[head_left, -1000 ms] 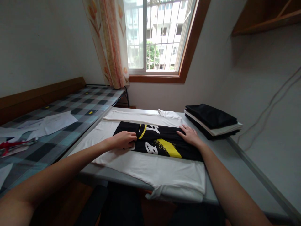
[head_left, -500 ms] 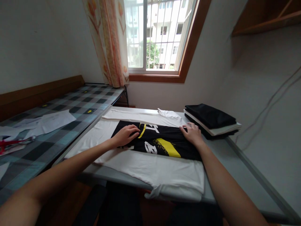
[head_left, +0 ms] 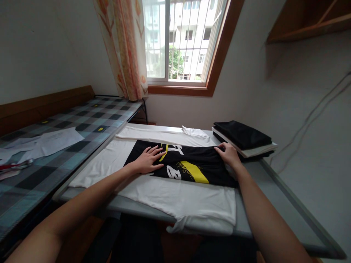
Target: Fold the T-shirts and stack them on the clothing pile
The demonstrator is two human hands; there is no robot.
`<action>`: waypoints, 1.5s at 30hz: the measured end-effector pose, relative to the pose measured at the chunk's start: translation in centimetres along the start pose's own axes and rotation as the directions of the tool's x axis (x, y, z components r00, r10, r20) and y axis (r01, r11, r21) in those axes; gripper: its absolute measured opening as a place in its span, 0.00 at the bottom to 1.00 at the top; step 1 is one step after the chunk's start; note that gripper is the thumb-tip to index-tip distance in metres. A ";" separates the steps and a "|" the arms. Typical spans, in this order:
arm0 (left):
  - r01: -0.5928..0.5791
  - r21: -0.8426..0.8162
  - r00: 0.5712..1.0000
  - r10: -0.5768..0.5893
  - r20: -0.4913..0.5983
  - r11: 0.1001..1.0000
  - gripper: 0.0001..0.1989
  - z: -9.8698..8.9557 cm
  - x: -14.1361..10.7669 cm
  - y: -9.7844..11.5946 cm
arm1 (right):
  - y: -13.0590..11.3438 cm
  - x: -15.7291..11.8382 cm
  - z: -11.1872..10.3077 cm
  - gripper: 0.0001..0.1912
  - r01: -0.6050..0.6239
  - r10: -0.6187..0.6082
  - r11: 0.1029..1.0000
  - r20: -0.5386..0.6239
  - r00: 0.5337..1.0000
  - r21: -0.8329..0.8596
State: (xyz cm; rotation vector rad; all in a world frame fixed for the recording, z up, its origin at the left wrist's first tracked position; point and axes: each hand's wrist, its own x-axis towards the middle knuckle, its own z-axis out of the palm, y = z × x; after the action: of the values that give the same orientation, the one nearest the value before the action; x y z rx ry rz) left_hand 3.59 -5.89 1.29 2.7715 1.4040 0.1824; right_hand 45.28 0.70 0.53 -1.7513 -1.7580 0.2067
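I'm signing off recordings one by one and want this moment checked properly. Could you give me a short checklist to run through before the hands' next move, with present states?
1. Left hand on the black printed cloth, fingers spread: ok.
2. Right hand at the cloth's far right corner: ok.
3. Right hand's finger and thumb pinching the fabric: cannot tell.
4. White shirt wholly on the table: not ok; its near sleeve hangs over the near edge.
5. Folded stack apart from the white shirt: cannot tell; they lie very close.
6. Papers clear of the cloth: ok, they lie on the bed.
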 end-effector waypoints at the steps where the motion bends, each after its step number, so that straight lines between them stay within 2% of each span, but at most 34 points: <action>1: 0.003 -0.017 1.000 -0.003 0.020 1.000 0.32 -0.2 0.3 -0.2 | 0.0 0.1 -0.2 0.13 -0.007 0.007 0.996 0.000 1.000 0.091; 3: 0.020 -0.054 0.999 -0.018 0.044 0.998 0.29 -0.6 1.2 -0.5 | 0.0 0.2 -0.5 0.16 -0.058 0.050 0.963 0.037 0.998 0.265; 5: 0.047 -0.074 0.999 -0.046 0.019 0.996 0.26 -0.9 2.1 -0.6 | -0.1 0.1 -0.9 0.21 -0.167 0.135 0.905 0.108 0.985 0.391; 8: 0.072 -0.071 0.992 -0.078 -0.100 0.995 0.23 -0.7 2.9 -0.5 | 0.0 -0.2 -1.5 0.26 -0.387 0.314 0.799 0.230 0.921 0.461; 10: 0.075 -0.066 0.983 -0.084 -0.161 0.995 0.21 -0.3 3.0 -0.4 | -0.1 -0.7 -2.0 0.27 -0.466 0.346 0.747 0.321 0.882 0.475; 12: 0.073 -0.064 0.979 -0.084 -0.186 0.995 0.20 0.2 2.8 -0.3 | -0.3 -1.3 -2.5 0.24 -0.475 0.293 0.736 0.405 0.866 0.483; 15: 0.053 -0.068 0.978 -0.065 -0.198 0.996 0.20 0.6 2.4 -0.3 | -0.9 -1.9 -3.2 0.21 -0.431 0.206 0.781 0.465 0.861 0.452; 17: 0.039 -0.074 0.979 -0.053 -0.197 0.996 0.20 0.8 2.3 -0.5 | -1.4 -1.8 -3.4 0.19 -0.362 0.157 0.840 0.458 0.875 0.404; 20: 0.029 -0.085 0.983 -0.044 -0.180 0.996 0.21 0.7 2.2 -0.7 | -1.9 -1.1 -3.5 0.18 -0.226 0.095 0.925 0.390 0.916 0.305; 23: 0.018 -0.089 0.985 -0.033 -0.167 0.996 0.22 0.7 2.1 -0.8 | -2.2 -0.5 -3.5 0.18 -0.159 0.074 0.964 0.361 0.929 0.213; 26: 0.005 -0.081 0.986 -0.019 -0.165 0.997 0.22 0.6 2.0 -0.9 | -2.7 -0.6 -3.9 0.23 -0.223 0.134 0.963 0.449 0.883 0.153; 30: 0.000 -0.085 0.986 -0.014 -0.164 0.996 0.22 0.4 2.0 -0.9 | -3.5 -1.6 -4.8 0.33 -0.405 0.255 0.906 0.599 0.759 0.126; 32: 0.004 -0.094 0.987 -0.019 -0.162 0.996 0.22 0.3 2.0 -0.8 | -3.7 -2.3 -5.0 0.35 -0.454 0.273 0.877 0.617 0.738 0.156; 36: 0.015 -0.108 0.985 -0.033 -0.167 0.994 0.21 0.4 2.0 -0.6 | -3.6 -2.9 -4.9 0.31 -0.501 0.314 0.833 0.545 0.777 0.236; 40: 0.017 -0.108 0.987 -0.034 -0.158 0.994 0.21 0.4 2.1 -0.5 | -4.6 -1.4 -5.4 0.28 -0.493 0.305 0.817 0.501 0.810 0.299; 42: 0.019 -0.106 0.987 -0.036 -0.157 0.994 0.21 0.4 2.1 -0.4 | -6.5 -0.3 -5.6 0.25 -0.463 0.289 0.829 0.471 0.833 0.312; 45: 0.024 -0.101 0.987 -0.040 -0.157 0.995 0.21 0.3 2.1 -0.3 | -11.0 0.3 -4.6 0.24 -0.397 0.218 0.869 0.491 0.843 0.296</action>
State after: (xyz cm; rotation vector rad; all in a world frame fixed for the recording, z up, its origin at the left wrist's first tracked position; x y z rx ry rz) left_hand 4.57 -4.01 1.12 2.7044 1.4283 0.4681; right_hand 38.53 -1.58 10.11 -1.7666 -1.5566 1.1049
